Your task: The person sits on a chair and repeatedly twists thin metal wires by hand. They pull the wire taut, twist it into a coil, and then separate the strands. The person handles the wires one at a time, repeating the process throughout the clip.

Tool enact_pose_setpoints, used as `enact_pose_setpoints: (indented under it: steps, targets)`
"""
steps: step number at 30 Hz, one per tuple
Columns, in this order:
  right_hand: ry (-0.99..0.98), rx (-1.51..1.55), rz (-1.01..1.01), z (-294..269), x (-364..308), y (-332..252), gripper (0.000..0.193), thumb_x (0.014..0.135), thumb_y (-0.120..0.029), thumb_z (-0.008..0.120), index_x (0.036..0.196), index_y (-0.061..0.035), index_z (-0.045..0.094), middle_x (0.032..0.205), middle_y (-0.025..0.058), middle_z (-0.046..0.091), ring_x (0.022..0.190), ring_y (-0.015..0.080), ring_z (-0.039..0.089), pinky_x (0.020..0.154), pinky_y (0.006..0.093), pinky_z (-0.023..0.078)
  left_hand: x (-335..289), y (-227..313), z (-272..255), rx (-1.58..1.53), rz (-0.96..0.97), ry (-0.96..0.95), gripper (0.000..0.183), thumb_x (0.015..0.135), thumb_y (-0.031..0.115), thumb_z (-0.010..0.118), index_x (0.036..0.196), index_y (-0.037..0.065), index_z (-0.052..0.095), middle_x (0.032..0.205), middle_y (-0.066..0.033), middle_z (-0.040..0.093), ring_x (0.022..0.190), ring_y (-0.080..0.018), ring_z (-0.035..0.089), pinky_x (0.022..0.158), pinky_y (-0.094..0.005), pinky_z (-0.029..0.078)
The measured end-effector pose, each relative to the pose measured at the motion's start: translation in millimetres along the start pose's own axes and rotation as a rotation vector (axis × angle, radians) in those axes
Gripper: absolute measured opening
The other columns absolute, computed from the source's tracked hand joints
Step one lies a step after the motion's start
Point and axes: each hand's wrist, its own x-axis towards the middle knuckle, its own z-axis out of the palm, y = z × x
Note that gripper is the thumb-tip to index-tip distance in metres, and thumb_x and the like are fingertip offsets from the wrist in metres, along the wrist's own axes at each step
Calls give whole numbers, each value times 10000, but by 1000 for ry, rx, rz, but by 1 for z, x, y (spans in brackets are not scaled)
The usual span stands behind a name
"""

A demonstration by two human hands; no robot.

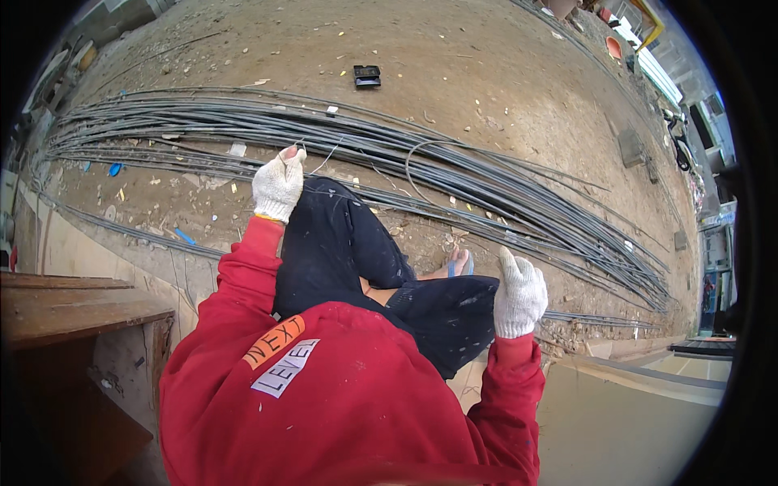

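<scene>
My left hand (278, 186), in a white knitted glove with a bare fingertip showing, is raised beside my left knee. Its fingers pinch a short, thin piece of wire (301, 144), which sticks out at the fingertips. Over by my right knee, my right hand (519, 295) wears a matching glove and is closed, fingertips pointing away from me; whatever it holds, if anything, is too small to make out. Just beyond both hands, a long bundle of steel rods (356, 134) lies across the ground from left to right. One thin rod (412, 166) curves out of the bundle in a loop.
I sit with dark-trousered knees (340, 227) apart and a sandalled foot (459, 264) between them. A small black open case (367, 76) lies on the dirt past the rods. A wooden shelf (81, 312) stands at my left, a concrete block (630, 149) at the far right.
</scene>
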Motion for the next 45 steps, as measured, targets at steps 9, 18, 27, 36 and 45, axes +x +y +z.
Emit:
enact_pose_setpoints:
  steps: [9, 18, 27, 36, 45]
  targets:
    - [-1011, 791, -494, -84, 28, -6, 162, 860, -148, 653, 980, -102, 751, 832, 128, 712, 764, 314, 693, 675, 405, 551, 5, 38, 12, 260, 152, -33, 406, 998, 449, 486, 923, 139, 738, 744, -161, 675, 703, -342, 662, 640, -410, 515]
    - [-597, 755, 744, -47, 61, 62, 245, 945, -154, 609, 1105, 0, 713, 694, 19, 675, 520, 64, 519, 482, 242, 397, -18, 49, 11, -672, 126, -233, 266, 988, 207, 533, 892, 12, 687, 643, -27, 578, 620, -105, 531, 606, -263, 442]
    - [-874, 1582, -167, -104, 15, 18, 258, 950, -171, 634, 1106, 28, 683, 794, 70, 715, 622, 132, 636, 581, 277, 507, 22, 26, 16, -260, -15, 5, 350, 1025, 300, 498, 890, 41, 690, 651, -31, 599, 618, -130, 558, 610, -305, 456]
    - [-1166, 484, 376, -36, 9, 32, 238, 946, -187, 594, 1080, -32, 715, 744, 132, 702, 622, 178, 687, 620, 325, 526, 10, 43, 21, -898, -33, -106, 222, 989, 214, 561, 892, 52, 676, 677, 32, 571, 578, -48, 488, 538, -225, 387]
    - [-596, 1663, 293, -127, 32, -1, 265, 956, -161, 601, 1084, 66, 647, 721, 87, 670, 540, 124, 602, 479, 228, 439, 33, -16, 37, -67, 137, -80, 426, 1032, 374, 483, 880, 43, 704, 653, -66, 615, 619, -181, 572, 629, -317, 464]
